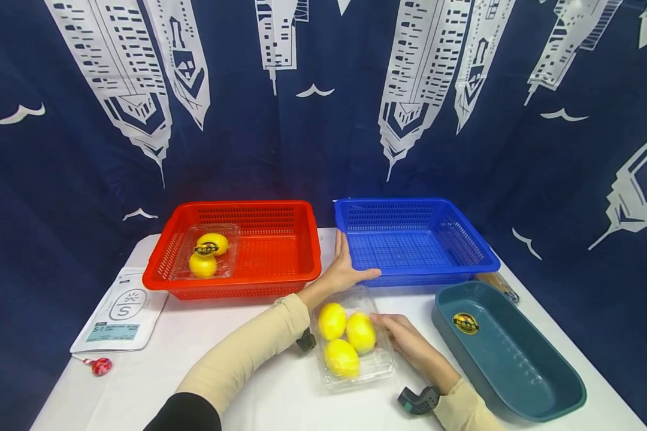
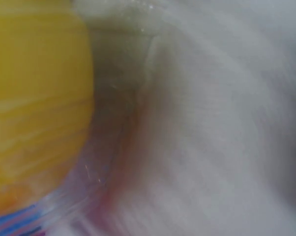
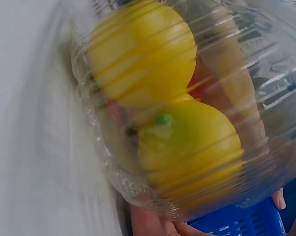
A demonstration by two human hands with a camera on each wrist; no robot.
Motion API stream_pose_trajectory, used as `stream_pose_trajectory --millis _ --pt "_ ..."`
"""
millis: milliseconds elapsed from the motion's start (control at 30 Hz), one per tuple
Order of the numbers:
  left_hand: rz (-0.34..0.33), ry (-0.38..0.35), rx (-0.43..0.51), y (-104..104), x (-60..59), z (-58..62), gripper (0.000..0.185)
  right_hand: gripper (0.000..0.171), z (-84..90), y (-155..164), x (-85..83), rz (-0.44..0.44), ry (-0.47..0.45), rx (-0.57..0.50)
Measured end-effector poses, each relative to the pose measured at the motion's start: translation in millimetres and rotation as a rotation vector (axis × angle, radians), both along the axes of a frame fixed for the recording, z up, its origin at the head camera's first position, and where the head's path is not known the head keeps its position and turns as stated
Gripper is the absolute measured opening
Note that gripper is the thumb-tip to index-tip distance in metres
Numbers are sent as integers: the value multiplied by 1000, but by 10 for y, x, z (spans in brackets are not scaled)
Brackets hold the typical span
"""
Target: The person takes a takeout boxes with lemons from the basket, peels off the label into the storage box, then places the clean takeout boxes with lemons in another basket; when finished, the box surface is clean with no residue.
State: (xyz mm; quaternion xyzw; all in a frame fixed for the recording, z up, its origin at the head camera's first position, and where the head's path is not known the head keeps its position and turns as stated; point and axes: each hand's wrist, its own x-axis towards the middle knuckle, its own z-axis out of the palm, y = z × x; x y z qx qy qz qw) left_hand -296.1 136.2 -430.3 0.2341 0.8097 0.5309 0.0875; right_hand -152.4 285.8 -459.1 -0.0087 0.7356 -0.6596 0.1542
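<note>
A clear plastic box [image 1: 380,366] with three lemons [image 1: 342,358] is at the front middle of the white table. My right hand [image 1: 407,340] grips its right side; in the right wrist view, fingers [image 3: 150,222] lie under the box's edge. My left hand [image 1: 345,272] is at the box's far end, fingers straight and thumb spread, overlapping the near left corner of the blue basket [image 1: 410,278]. Through the clear wall, the right wrist view shows two of the lemons up close. The left wrist view is blurred, with one lemon [image 2: 37,103] at its left side.
A red basket [image 1: 269,284] at the back left holds another clear box [image 1: 180,269] with two lemons. A teal tray [image 1: 517,359] with a black and gold sticker [image 1: 466,323] stands at right. A white pouch [image 1: 121,311] and a red lollipop [image 1: 101,366] lie at left.
</note>
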Motion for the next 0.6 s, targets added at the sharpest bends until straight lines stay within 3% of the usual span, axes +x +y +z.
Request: stream_pose_trajectory --millis 133,300,467,600 --pt "10 -14 2 3 5 8 129 48 49 38 33 4 12 35" --pt "20 10 17 24 12 -13 132 55 153 144 134 -35 51 171" --pt "51 61 44 45 -7 -57 139 56 374 276 270 -66 54 331" --pt "73 68 91 68 10 -76 139 56 587 408 380 -36 64 349"
